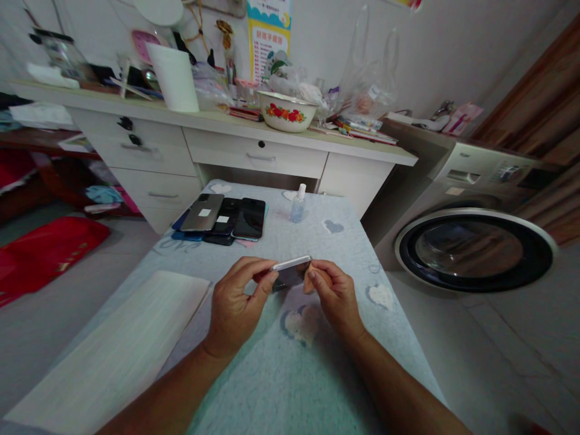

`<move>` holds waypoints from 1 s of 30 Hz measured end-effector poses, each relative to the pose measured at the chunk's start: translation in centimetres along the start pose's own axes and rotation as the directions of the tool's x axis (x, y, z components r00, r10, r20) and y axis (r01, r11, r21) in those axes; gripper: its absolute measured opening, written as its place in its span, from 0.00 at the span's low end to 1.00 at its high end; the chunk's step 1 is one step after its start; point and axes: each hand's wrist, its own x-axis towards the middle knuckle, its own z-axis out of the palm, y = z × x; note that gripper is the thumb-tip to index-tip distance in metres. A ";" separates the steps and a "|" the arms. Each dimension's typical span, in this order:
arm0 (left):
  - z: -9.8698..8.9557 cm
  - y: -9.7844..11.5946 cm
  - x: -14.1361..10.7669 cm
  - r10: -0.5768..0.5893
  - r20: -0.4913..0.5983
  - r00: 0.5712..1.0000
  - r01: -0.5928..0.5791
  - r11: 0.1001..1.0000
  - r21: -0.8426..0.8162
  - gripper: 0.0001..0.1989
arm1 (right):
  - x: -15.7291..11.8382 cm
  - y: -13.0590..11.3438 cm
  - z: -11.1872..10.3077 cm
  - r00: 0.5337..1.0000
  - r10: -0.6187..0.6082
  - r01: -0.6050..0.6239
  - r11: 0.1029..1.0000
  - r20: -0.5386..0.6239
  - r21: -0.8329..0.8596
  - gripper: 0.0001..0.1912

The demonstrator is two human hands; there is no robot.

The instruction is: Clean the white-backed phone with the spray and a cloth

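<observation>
Over the middle of the table, a smartphone (290,275) with a silvery edge and dark screen is tilted in front of me. My left hand (238,302) pinches its left end between thumb and fingers. At the right end, my right hand (339,296) is closed on a small orange-tan cloth (309,282), pressed against the phone's corner. Beyond my hands lies a pile of several phones, with a grey phone (202,212) and a black phone (249,217) on top. A clear spray bottle (297,208) stands upright to their right.
A pale board (118,344) lies along the left of the cloth-covered table (272,386). Behind it, a white cabinet (217,145) carries a flowered enamel bowl (287,113), a white cylinder (174,78) and clutter. A washing machine (475,181) stands at right; a red bag (49,254) lies on the floor.
</observation>
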 end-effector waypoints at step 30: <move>0.7 0.3 -0.3 -0.006 0.025 1.000 0.006 1.000 -0.026 0.07 | 0.3 -4.1 -1.1 0.923 -0.385 0.371 0.901 -0.019 -0.225 0.10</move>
